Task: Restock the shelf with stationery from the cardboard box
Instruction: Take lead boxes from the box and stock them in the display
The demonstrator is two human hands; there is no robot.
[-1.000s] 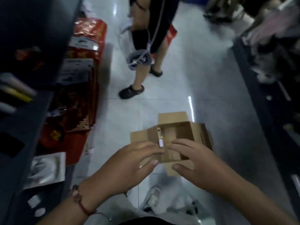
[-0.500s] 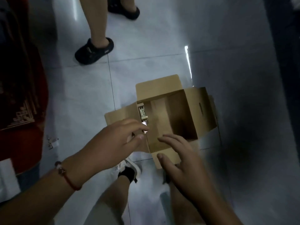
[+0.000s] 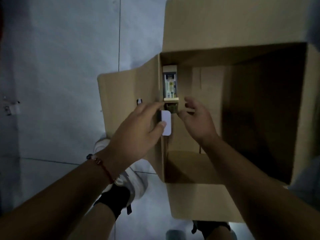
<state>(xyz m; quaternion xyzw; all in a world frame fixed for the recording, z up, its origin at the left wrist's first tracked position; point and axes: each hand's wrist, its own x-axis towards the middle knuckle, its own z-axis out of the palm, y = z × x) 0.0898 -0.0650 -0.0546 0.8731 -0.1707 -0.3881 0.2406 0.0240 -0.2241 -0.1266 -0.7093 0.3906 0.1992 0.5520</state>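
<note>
Reaching into open cardboard box [image 3: 216, 54] on tiled floor. Left hand [image 3: 136, 130] pinches small white card-like packet [image 3: 166, 125] at left inner wall, thumb on its face. Right hand [image 3: 197, 118] just beside, fingers loosely curled, holding nothing. Boxed stationery packs [image 3: 170, 84] upright in far-left corner. Judged light, stiff; best gripped by narrow edges.

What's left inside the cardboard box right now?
Along the cardboard box's left wall stands a row of stationery packs. The left hand pinches a white pack there. The rest looks bare; hands cover part of the row.
</note>
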